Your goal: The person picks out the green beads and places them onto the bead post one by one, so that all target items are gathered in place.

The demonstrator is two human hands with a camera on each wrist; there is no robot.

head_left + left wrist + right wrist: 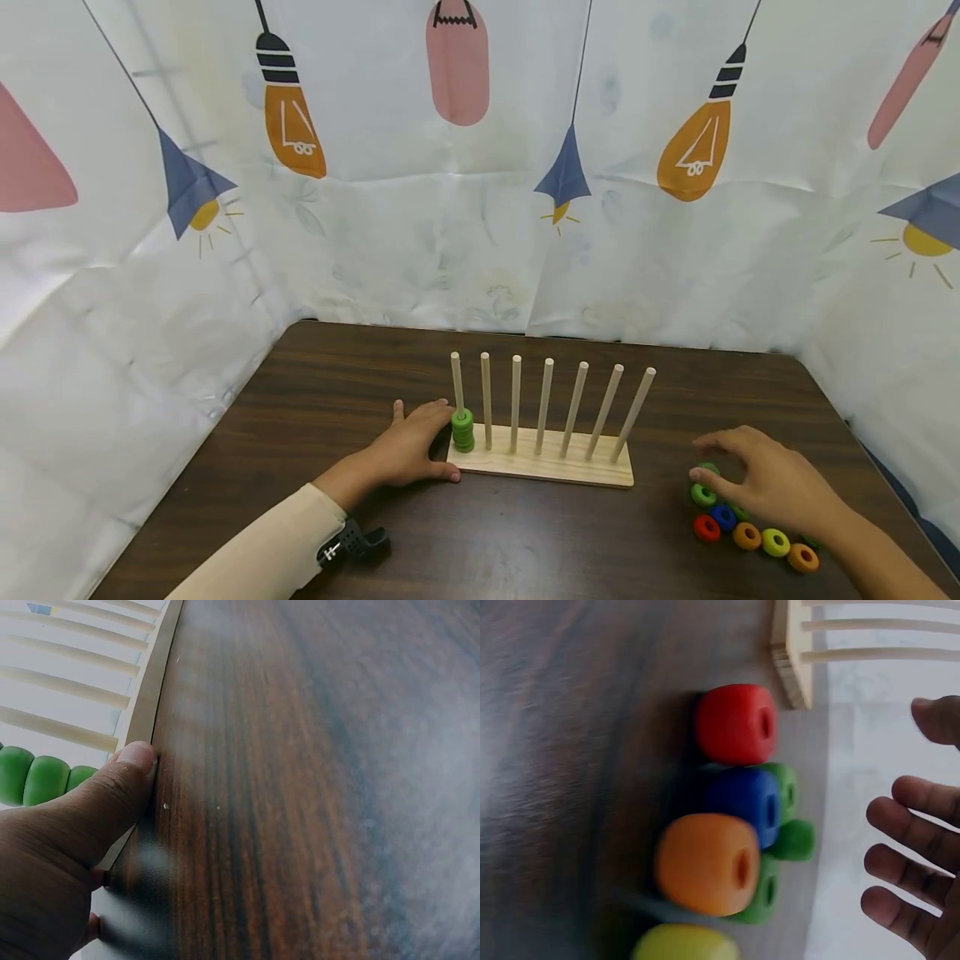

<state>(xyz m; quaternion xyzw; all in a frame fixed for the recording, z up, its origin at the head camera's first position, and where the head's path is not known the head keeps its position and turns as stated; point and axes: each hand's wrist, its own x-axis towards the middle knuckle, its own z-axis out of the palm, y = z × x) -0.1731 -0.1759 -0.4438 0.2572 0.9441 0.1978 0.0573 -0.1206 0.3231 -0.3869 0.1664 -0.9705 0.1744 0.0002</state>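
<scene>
A wooden peg rack [540, 454] has a row of several upright pegs on a flat base. Several green rings [462, 431] are stacked on its leftmost peg. My left hand [412, 442] grips the rack's left end, the thumb on the front edge of the base and fingers behind the stack. In the left wrist view the thumb [124, 776] lies against the base's edge. My right hand [780, 483] hovers over loose rings at the right, fingers apart and holding nothing. Beneath it are a red ring [707, 527], a blue ring [723, 517] and green rings [702, 495], partly hidden.
An orange ring [747, 536], a yellow ring [776, 542] and another orange ring [803, 557] lie nearer the front. Everything stands on a dark wooden table [360, 358]. A white cloth [450, 250] with printed lamps hangs behind it and along the sides.
</scene>
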